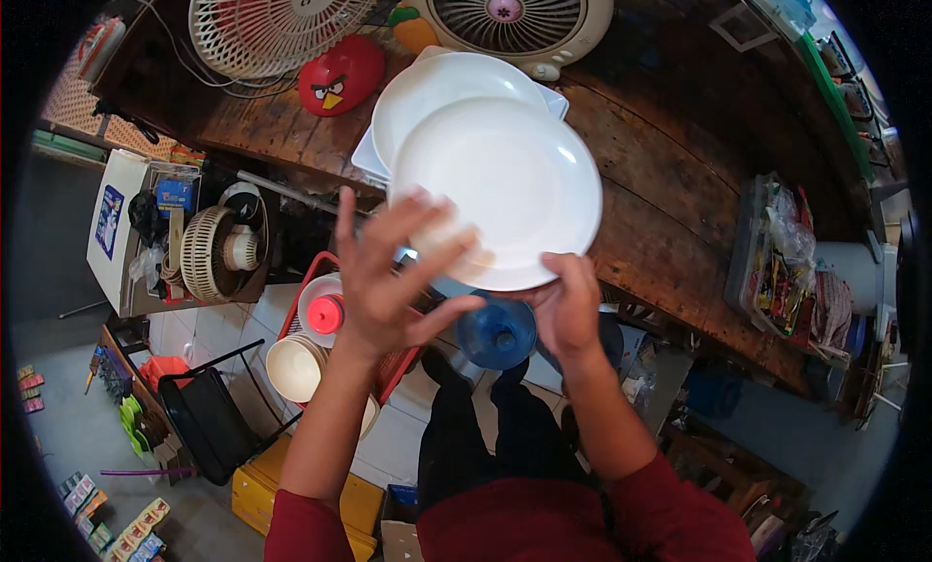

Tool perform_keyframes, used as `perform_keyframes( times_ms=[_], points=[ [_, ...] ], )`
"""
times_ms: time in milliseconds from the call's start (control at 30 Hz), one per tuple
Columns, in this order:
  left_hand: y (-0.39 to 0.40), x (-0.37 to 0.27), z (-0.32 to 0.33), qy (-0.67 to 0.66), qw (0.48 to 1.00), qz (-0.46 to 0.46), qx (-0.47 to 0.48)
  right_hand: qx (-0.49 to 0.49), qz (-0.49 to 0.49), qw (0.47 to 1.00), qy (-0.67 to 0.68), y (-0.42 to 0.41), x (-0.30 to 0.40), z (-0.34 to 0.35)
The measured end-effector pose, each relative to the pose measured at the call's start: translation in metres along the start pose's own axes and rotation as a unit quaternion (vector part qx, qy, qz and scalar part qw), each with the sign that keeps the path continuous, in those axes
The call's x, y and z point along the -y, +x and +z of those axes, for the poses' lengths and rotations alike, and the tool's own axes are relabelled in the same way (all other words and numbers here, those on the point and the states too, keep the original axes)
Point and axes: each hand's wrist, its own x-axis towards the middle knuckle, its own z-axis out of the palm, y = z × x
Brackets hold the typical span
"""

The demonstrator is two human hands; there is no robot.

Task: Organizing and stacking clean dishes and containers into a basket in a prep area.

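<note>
A round white plate (502,183) is tilted up before me, its near right rim pinched in my right hand (571,303), with the thumb on top. My left hand (397,271) is spread and blurred by motion over the plate's left near edge; whether it touches the plate I cannot tell. Behind the held plate, a second round white plate (444,81) rests on a white angular dish (369,154) on the wooden table. The held plate hides part of both.
Two fans, a white-grilled one (291,23) and a beige one (510,12), stand at the table's back beside a red bird-faced object (342,74). Below are a blue water-jug-like container (499,333), a red crate (400,365) with bowls (293,369), and a black chair (207,424).
</note>
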Motion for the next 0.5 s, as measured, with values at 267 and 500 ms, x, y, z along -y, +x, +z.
perform_keyframes(
  times_ms=[267, 500],
  points=[
    [0.028, 0.07, 0.035, -0.114, 0.87, -0.479, 0.023, -0.161, -0.1, 0.98, -0.065, -0.022, 0.014, -0.038],
    [0.03, 0.078, 0.013, -0.076, 0.871, -0.484, -0.037, -0.149, -0.128, 0.977, -0.089, -0.033, 0.008, -0.058]
  ],
)
